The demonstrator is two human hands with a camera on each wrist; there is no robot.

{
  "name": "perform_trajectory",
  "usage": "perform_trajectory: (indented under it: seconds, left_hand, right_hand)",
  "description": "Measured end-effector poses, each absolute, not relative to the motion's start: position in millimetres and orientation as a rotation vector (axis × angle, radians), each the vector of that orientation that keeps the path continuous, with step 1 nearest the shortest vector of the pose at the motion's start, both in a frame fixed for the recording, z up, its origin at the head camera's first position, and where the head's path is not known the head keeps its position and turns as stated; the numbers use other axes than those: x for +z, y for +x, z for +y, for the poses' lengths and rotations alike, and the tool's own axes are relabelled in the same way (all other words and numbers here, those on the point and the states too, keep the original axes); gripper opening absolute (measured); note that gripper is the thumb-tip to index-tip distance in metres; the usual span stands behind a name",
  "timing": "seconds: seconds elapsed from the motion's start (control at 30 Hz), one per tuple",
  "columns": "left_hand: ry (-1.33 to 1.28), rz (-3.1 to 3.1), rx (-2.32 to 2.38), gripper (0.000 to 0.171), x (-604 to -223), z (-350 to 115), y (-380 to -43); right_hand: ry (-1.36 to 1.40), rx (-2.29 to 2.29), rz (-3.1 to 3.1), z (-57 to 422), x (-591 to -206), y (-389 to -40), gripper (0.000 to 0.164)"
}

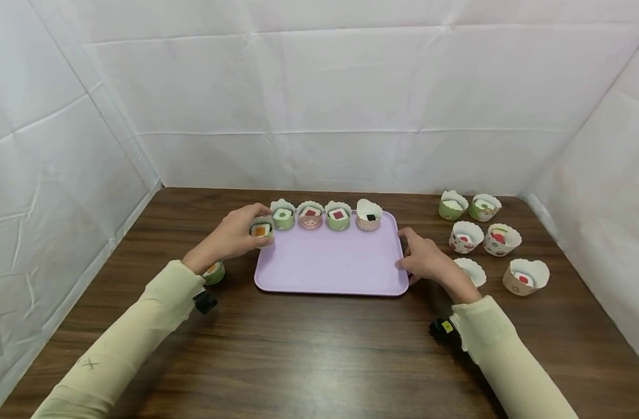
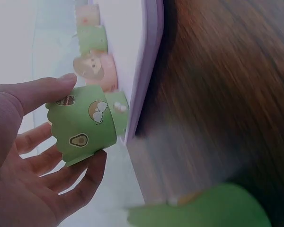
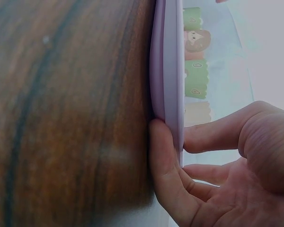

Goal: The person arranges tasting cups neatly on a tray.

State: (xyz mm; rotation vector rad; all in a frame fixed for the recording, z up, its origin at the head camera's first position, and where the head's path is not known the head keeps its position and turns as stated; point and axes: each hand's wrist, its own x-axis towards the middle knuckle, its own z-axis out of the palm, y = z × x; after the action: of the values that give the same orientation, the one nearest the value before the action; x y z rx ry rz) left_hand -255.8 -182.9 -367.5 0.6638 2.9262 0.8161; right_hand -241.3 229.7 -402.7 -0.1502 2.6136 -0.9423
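On the surface (image 1: 319, 361): a lilac tray (image 1: 330, 262) lies between a person's two hands, four filled paper cups lined up along its far side.
Left hand (image 1: 238, 228): holding a green paper cup (image 1: 262, 231) with an orange-and-white filling, pinched between thumb and fingers.
Held cup's place: at the tray's far left corner, just beside the row; whether it touches the tray cannot be told.
Right hand (image 1: 424, 256): gripping the tray's right edge, digits above and below the rim.
Row, left to right: a green cup with a green-and-white piece (image 1: 283, 215), a pink cup with a face print (image 1: 311, 221), a green cup with a dark red square (image 1: 338, 220), a beige cup with a black patch inside (image 1: 369, 216).
Below the left wrist: another green cup (image 1: 215, 274), partly hidden by the arm.
Right side: six more cups stand in a loose group, among them a heart-rimmed beige cup (image 1: 526, 278); a pale cup (image 1: 471, 270) is partly covered by the right arm.
Behind: creased white sheeting (image 1: 330, 99).
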Motion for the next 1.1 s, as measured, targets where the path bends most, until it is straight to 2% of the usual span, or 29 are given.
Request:
perform_trajectory:
  seconds: [0.57,1.1]
  left_hand:
    - [0.704,2.943,0.746,0.056,-371.4,-150.0,-259.4]
    - [0.715,2.975,0.687,0.053,-381.5,-146.1,-257.2]
  right_hand:
    - [-0.143,-0.924,2.616,228.7,-401.1,-242.2,0.078]
    - [-0.139,-0.923,2.607,227.8,-398.9,-241.2,0.078]
